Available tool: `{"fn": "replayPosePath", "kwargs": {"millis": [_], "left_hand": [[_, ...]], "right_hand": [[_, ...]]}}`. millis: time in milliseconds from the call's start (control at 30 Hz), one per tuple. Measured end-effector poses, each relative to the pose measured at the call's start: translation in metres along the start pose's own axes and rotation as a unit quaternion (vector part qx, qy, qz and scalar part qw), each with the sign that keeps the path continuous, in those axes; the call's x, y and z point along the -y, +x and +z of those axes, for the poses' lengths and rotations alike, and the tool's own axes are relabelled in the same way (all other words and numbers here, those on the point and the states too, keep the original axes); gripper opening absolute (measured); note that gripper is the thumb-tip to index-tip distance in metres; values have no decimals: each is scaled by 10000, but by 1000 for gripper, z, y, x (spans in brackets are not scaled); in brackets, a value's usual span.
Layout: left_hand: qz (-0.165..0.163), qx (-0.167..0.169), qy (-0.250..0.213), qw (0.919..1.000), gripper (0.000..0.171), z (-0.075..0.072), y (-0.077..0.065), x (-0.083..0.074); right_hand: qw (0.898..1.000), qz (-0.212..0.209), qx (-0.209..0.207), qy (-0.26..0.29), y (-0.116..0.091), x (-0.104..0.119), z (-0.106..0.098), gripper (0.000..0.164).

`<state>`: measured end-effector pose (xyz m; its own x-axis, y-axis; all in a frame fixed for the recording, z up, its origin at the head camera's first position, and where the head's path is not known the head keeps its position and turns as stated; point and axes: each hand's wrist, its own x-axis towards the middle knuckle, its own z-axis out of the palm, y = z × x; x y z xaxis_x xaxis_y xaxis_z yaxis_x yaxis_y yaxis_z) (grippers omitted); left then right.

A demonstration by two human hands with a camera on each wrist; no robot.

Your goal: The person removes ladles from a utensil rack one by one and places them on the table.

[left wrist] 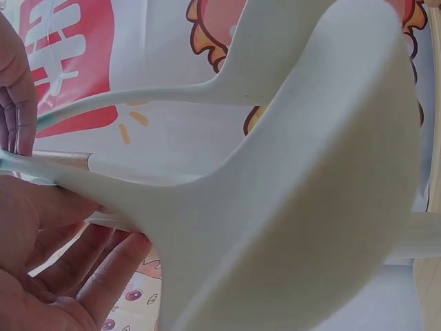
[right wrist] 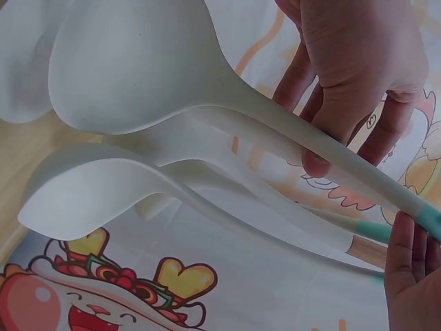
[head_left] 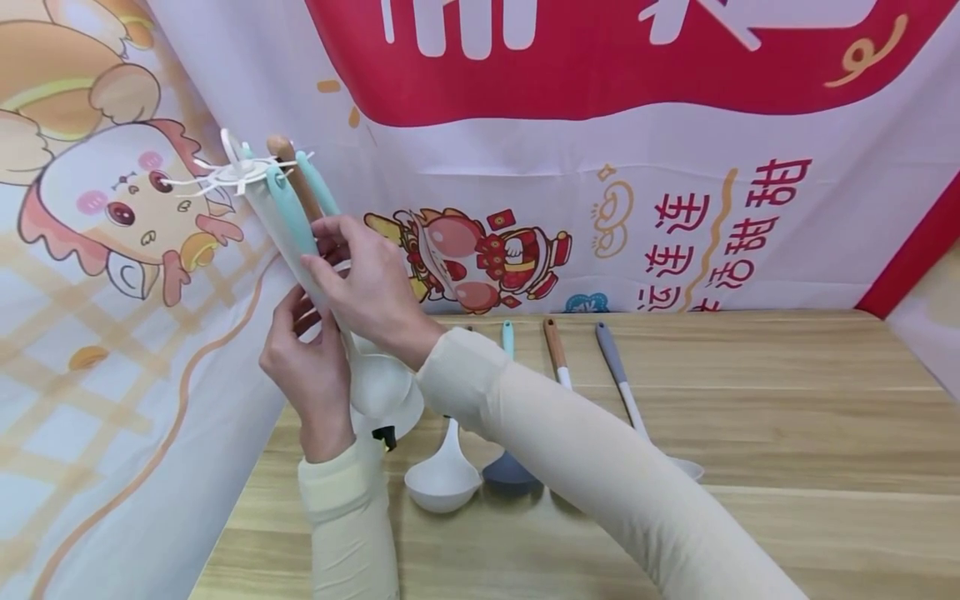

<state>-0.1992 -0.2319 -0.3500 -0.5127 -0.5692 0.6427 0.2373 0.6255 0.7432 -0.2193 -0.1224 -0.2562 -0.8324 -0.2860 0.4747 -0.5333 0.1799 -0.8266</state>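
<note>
A white rotary utensil rack (head_left: 243, 172) with hooks round its top leans left above the table. Several white utensils with turquoise or wooden handles hang from it. My left hand (head_left: 311, 358) holds the rack's white pole below the hooks, its thumb (right wrist: 320, 155) behind the nearest ladle's neck. Higher up, my right hand (head_left: 375, 283) pinches the turquoise handle (head_left: 291, 208) of that white ladle (right wrist: 138, 65). Beside this hand stands a wooden handle (head_left: 300, 183). The ladle's broad bowl (left wrist: 310, 186) fills much of the left wrist view.
On the wooden table (head_left: 810, 417) lie a white ladle (head_left: 442, 483), a dark grey ladle (head_left: 510, 473), a wooden-handled utensil (head_left: 555, 346) and a grey-handled one (head_left: 612, 354). The right sleeve covers parts of them. A printed cloth (head_left: 465, 158) stands behind and left.
</note>
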Motion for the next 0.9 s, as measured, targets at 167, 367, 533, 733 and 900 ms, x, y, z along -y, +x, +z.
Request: {"fn": "replayPosePath", "kwargs": {"millis": [167,367,533,733,900], "left_hand": [[43,-9,-37,10000,32,0,0,1],[21,23,-39,10000,35,0,1,1],[9,95,-72,9999,38,0,1,2],[-14,45,-173,9998,35,0,1,2],[-89,29,-301,9995,34,0,1,1]], "right_hand": [[10000,-7,-25,88,0,2,-2,38],[9998,-120,-43,117,-2,3,-11,38],[9994,-328,1,114,-9,-1,-21,38],[9982,-586,143,72,-19,-5,-32,38],[9976,-629,265,-81,-30,-8,-43,39]]}}
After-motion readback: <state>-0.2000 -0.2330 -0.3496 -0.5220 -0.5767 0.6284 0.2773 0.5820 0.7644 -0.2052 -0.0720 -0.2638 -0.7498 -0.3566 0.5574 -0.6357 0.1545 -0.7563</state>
